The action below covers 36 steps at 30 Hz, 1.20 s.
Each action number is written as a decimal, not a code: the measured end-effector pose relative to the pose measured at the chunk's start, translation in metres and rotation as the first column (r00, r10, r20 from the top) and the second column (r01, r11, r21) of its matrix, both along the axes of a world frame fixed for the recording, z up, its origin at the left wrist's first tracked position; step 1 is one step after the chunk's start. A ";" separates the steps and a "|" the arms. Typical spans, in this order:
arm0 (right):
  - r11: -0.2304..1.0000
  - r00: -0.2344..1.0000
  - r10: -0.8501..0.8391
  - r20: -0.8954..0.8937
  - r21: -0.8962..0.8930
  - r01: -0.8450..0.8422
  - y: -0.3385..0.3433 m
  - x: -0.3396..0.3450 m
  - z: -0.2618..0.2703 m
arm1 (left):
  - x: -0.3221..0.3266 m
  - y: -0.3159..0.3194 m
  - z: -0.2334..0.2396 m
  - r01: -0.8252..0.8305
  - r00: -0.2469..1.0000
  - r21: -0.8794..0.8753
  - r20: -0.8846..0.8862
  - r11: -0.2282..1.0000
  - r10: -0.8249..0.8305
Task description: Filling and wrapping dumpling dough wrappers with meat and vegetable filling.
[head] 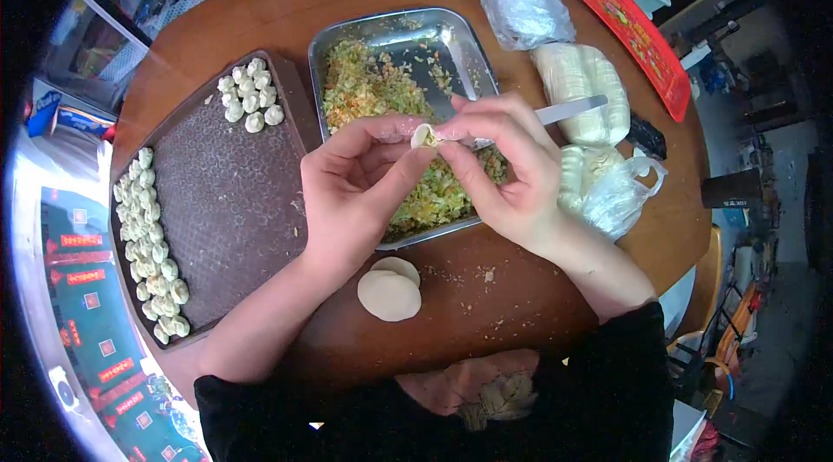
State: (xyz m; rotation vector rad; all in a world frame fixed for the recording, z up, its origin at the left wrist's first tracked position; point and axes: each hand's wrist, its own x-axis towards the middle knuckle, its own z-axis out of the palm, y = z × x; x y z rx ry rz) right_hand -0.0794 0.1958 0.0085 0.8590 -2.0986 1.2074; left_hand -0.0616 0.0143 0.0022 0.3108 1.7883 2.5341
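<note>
Between the fingertips of my left hand [355, 185] and my right hand [514, 166], a small dumpling [424, 136] is pinched, its dough partly folded over the filling. Both hands are above a rectangular metal tray [407, 244] of chopped vegetable filling [371, 84]. A flat pale spatula or knife [573, 109] sticks out from behind my right hand; its other end is mostly hidden. Two round dough wrappers [389, 295] lie overlapping on the table in front of me, below the metal tray.
A dark tray [228, 221] at left holds rows of dumplings [153, 234] and a smaller group [250, 94]. At right are stacked wrappers in plastic [582, 84], a plastic bag [618, 198], a crumpled bag [527, 10] and a red tray [631, 39]. Crumbs dot the wooden table [494, 306].
</note>
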 end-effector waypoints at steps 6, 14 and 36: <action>1.000 1.000 -0.006 0.003 -0.002 0.006 0.000 0.002 0.003 | 0.000 -0.001 0.002 0.018 1.000 -0.021 0.008 1.000 -0.017; 0.999 0.996 0.024 0.082 0.026 -0.026 0.000 0.000 0.001 | 0.000 0.002 0.001 0.030 1.000 -0.016 0.000 0.999 -0.030; 0.998 0.996 0.034 0.079 -0.054 -0.030 0.001 0.003 0.010 | -0.004 0.001 -0.001 -0.005 0.999 0.007 -0.038 1.000 0.005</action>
